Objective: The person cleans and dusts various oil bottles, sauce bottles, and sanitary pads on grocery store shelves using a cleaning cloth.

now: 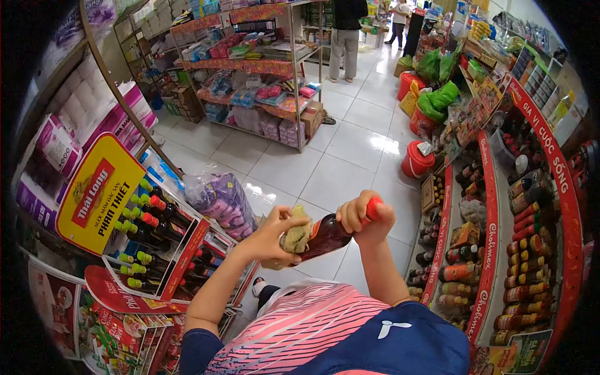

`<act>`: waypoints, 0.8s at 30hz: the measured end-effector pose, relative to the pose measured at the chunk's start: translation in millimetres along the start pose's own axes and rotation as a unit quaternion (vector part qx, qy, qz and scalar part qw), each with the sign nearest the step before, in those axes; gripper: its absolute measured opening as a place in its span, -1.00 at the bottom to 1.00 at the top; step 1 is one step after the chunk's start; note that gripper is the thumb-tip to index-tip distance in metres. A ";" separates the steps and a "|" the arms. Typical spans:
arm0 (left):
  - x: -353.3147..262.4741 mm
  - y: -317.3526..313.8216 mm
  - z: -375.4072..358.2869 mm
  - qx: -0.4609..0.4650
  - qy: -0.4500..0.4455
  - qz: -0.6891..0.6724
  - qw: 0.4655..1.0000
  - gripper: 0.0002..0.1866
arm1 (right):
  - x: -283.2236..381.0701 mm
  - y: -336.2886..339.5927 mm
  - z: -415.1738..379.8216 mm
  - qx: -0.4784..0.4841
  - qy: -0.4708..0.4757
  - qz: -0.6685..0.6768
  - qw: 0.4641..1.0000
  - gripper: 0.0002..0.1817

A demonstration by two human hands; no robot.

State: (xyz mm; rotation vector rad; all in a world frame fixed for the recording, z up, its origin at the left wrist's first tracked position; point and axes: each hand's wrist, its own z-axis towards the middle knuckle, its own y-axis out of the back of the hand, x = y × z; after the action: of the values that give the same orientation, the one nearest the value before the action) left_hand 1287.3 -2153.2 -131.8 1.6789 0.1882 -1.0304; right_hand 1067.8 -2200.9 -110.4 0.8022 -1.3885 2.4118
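Observation:
A dark sauce bottle (328,235) with a red cap is held tilted between my two hands, in front of my chest. My right hand (365,217) wraps round its neck just below the cap, which shows above the fingers. With my left hand (278,234) I grip a crumpled, greenish-yellow cloth (296,232) that lies against the lower end of the bottle. The bottle's label is mostly hidden by the cloth and turned away.
On my right stands a red-edged shelf (484,250) packed with sauce bottles. A yellow-signed rack (165,275) of bottles is on my left, beside a purple plastic-wrapped pack (222,203) on the floor. Ahead are a goods shelf (250,62), red buckets (417,159) and a standing person (345,40).

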 end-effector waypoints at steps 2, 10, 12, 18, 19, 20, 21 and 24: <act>2.8 -13.6 4.5 -0.076 -0.001 -0.047 0.996 0.02 | 0.4 -0.9 1.6 0.150 -0.001 0.010 0.989 -0.69; -29.3 -19.7 30.7 -0.042 -0.044 -0.159 0.985 -0.13 | 16.5 -26.0 26.6 0.302 -0.028 -0.020 0.953 -0.66; -32.5 -21.8 36.0 -0.023 -0.055 -0.196 0.979 -0.16 | 20.4 -31.7 33.5 0.395 -0.091 -0.016 0.914 -0.61; -41.8 -42.6 40.2 -0.031 -0.093 -0.243 0.965 -0.18 | 20.5 -31.1 48.3 0.465 -0.226 0.078 0.853 -0.54; -39.9 -45.2 40.5 -0.050 -0.055 -0.297 0.952 -0.16 | 19.7 -30.1 47.7 0.376 -0.201 0.066 0.902 -0.54; -38.1 -48.8 40.9 -0.068 -0.016 -0.351 0.934 -0.14 | 19.5 -28.2 46.3 0.282 -0.174 0.052 0.942 -0.54; -36.0 -52.7 41.4 -0.095 -0.041 -0.402 0.910 -0.17 | 19.1 -25.9 43.9 0.280 -0.174 0.052 0.943 -0.54; -10.5 -61.1 45.8 -0.156 -0.050 -0.460 0.873 -0.24 | 11.4 -19.1 34.4 -0.024 0.118 -0.292 0.949 -0.67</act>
State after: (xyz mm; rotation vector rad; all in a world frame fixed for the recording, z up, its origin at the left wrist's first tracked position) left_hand 1220.6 -2164.8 -168.6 1.2043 1.1048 -1.6635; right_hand 1078.9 -2221.1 -76.6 0.7505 -0.9438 1.9292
